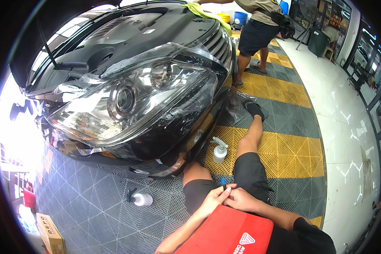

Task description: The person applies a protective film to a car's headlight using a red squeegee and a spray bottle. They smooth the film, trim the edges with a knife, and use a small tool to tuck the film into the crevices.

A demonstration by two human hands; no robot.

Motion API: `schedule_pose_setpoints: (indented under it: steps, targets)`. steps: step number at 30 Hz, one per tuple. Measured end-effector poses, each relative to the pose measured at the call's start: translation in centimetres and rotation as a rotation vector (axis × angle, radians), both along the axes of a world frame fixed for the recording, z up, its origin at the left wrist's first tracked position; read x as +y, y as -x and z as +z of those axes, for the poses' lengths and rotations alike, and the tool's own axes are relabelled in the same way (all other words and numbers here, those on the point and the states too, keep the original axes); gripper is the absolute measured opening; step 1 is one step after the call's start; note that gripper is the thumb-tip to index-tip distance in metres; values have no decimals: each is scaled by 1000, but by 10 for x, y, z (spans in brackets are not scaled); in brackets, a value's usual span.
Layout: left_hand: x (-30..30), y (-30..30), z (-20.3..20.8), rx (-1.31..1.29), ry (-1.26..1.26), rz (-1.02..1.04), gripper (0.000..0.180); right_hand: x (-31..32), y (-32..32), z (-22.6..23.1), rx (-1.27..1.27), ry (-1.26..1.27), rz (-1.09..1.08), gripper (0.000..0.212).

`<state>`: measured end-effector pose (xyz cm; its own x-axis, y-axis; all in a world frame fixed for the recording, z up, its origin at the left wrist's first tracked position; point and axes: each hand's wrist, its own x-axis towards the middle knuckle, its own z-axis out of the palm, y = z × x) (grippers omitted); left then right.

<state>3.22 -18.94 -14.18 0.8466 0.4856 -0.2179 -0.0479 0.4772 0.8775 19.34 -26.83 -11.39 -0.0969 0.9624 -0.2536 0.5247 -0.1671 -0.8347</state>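
My left hand and my right hand meet over my lap, both with curled fingers. From the left fingers a slim dark tool with a blue tip sticks up; its lower part is hidden. My right hand presses against the left one, and its grip cannot be made out. Ahead is a black car's headlight. Clear film lies wrinkled over the lamp, its loose edges reaching past the rim. Below runs the black bumper, apart from both hands.
A spray bottle stands between my legs; another lies on the grey floor tiles. A red apron covers my front. Another person stands beyond the grille, near a green cloth. A cardboard box is at lower left.
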Motion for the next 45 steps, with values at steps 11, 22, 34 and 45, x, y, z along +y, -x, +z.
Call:
schedule_pose_setpoints:
  steps: [11, 22, 34, 45]
  targets:
    - [47, -17, 12, 240, -334, 100, 32, -102, -116, -41, -227, 110, -706, 20]
    - [33, -207, -4, 363, -1325, -457, 23, -119, -93, -60, -157, -71, -696, 42]
    - [28, -242, -68, 560, -1423, -619, 31, -60, -105, -36, -609, 638, -279, 58]
    - [60, -236, -65, 153, -1215, -781, 22, -102, -120, -140, -356, -113, -650, 51]
